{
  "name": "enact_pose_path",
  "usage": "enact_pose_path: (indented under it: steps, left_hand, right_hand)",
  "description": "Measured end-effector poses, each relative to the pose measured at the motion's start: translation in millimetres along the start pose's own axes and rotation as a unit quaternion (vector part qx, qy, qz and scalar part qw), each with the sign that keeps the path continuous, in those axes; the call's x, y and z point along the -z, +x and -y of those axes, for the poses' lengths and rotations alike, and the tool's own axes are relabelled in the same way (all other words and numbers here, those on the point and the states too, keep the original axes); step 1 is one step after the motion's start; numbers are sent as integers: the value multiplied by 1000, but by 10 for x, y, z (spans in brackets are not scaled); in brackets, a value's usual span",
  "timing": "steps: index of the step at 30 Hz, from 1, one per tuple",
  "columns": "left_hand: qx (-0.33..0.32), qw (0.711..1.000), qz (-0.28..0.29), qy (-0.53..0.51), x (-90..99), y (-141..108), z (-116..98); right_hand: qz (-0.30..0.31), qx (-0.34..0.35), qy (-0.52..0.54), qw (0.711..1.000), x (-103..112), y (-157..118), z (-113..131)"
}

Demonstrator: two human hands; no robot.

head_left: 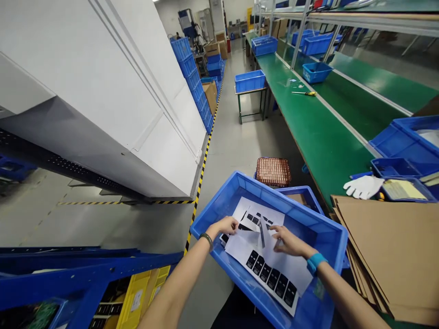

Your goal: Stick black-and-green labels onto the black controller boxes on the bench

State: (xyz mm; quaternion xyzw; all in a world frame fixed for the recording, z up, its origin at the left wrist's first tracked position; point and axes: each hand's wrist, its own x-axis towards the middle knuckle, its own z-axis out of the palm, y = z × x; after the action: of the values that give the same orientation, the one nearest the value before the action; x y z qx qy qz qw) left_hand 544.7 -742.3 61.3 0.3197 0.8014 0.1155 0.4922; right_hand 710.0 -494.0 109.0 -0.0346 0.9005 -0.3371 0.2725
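Note:
In a large blue plastic bin (308, 219) lie several white sheets printed with rows of black labels. My left hand (227, 225) is at the bin's left side, its fingers pinched together on the edge of a label sheet (240, 244). My right hand (290, 241) is over the sheets, thumb and fingers apart beside a raised, bent piece of sheet (263, 232). A row of black labels (272, 277) shows on the nearest sheet. Other label sheets (255, 211) lie under and behind my hands, partly covered.
Flattened cardboard (391, 246) is stacked to the right, beside a white glove (363, 186) on the green workbench (318, 132). Behind the bin is a woven-topped stool (273, 171). A white cabinet (137, 91) and a blue rack (85, 278) stand on the left.

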Motion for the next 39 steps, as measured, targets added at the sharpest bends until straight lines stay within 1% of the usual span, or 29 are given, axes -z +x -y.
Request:
enact_pose_path:
  steps: [2, 4, 6, 7, 9, 12, 14, 16, 18, 20, 22, 24, 25, 28, 29, 31, 33, 35, 36, 37, 39]
  left_hand:
    - [-40, 999, 26, 5, 6, -109, 6]
    - [-73, 996, 42, 13, 8, -229, 25]
    - [-101, 993, 51, 20, 7, -338, 48]
    - [-114, 992, 55, 21, 5, -383, 58]
    - [-139, 988, 69, 22, -2, -453, 72]
    - [-170, 980, 99, 24, -15, -517, 79]
    - [-187, 974, 128, 22, -9, -539, 83]
    - [-199, 966, 162, 18, 19, -540, 87]
    - [-206, 959, 195, 17, 62, -517, 84]
    - [-208, 953, 218, 26, 103, -476, 62]
    - [-207, 950, 228, 41, 123, -432, 12]
    - [-208, 949, 229, 52, 115, -400, -61]
    - [-211, 948, 232, 53, 102, -391, -103]
    - [-231, 938, 255, 37, 53, -381, -216]
    - [-237, 935, 264, 28, 44, -381, -239]
    - [-240, 929, 281, 9, 57, -379, -248]
    - [-234, 925, 301, -14, 128, -368, -202]
    - [-221, 925, 306, -42, 252, -337, -109]
    - [-212, 931, 292, -57, 322, -311, -54]
    - [-201, 941, 262, -72, 388, -276, 0]
    - [-170, 967, 164, -95, 483, -178, 89]
  right_hand:
    - [2, 51, 8, 999, -132, -135, 269]
    - [18, 102, 27, 994, -233, -282, 469]
    - [26, 139, 37, 989, -318, -396, 569]
    - [25, 147, 33, 988, -362, -426, 584]
    - [10, 126, 6, 992, -471, -421, 569]
    - [-47, 56, -41, 997, -701, -284, 527]
    - [-108, 13, -73, 991, -881, -164, 524]
    - [-190, -22, -127, 973, -1048, -66, 542]
    - [-261, -53, -185, 946, -1165, -15, 571]
    - [-298, -54, -214, 929, -1213, -16, 610]
    - [-306, -8, -217, 927, -1194, -44, 656]
    - [-301, 51, -227, 925, -1125, -59, 701]
    - [-295, 69, -235, 924, -1075, -50, 719]
    - [-255, 79, -260, 928, -880, 55, 747]
    - [-225, 79, -262, 935, -806, 105, 751]
    - [-138, 80, -255, 954, -669, 195, 762]
    - [-66, 66, -244, 965, -582, 230, 787]
    - [-30, 41, -235, 971, -563, 192, 824]
    - [-26, 27, -231, 972, -573, 151, 840]
    - [-22, 13, -226, 974, -587, 103, 850]
    - [-21, -15, -214, 976, -605, 15, 832]
